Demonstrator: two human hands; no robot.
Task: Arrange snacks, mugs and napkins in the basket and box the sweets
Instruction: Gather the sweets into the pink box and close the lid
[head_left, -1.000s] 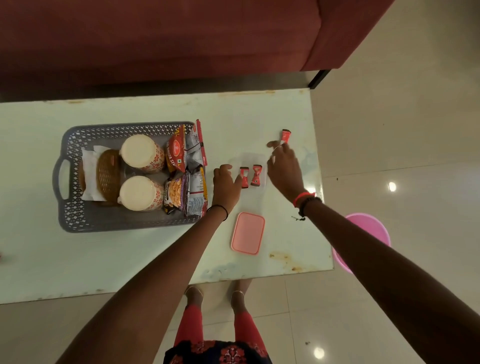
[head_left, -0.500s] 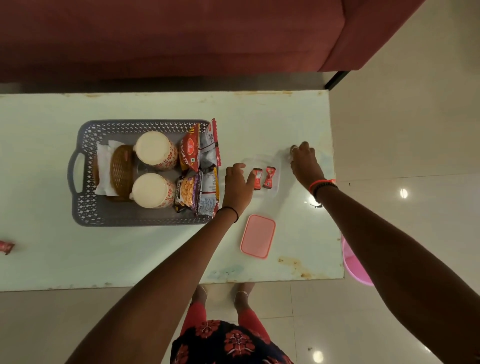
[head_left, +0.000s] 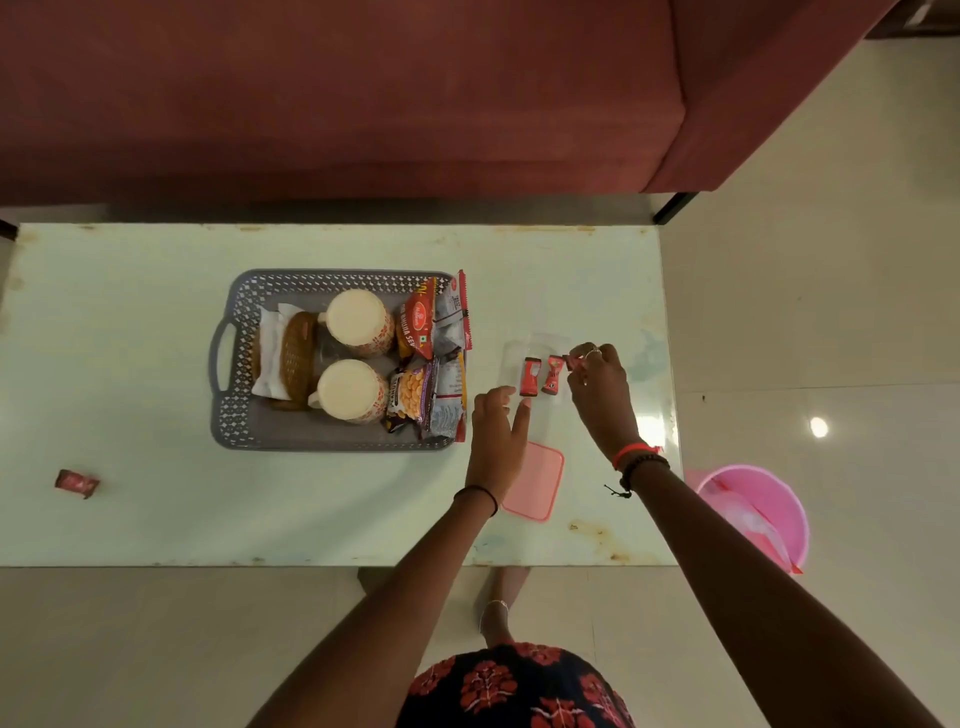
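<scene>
Right hand (head_left: 597, 395) pinching crinkly red sweet (head_left: 571, 361) over clear plastic box (head_left: 511, 353), left hand (head_left: 498, 431) loosely open beside it

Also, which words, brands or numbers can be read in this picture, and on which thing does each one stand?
"...UJIA SEV", first letters unclear: red snack packet in the grey basket.
Logo on that same packet: too blurred to read.
Peanut packet: print too small.
Silver packets: print illegible.
Red sweets in the clear box: nothing readable.
</scene>
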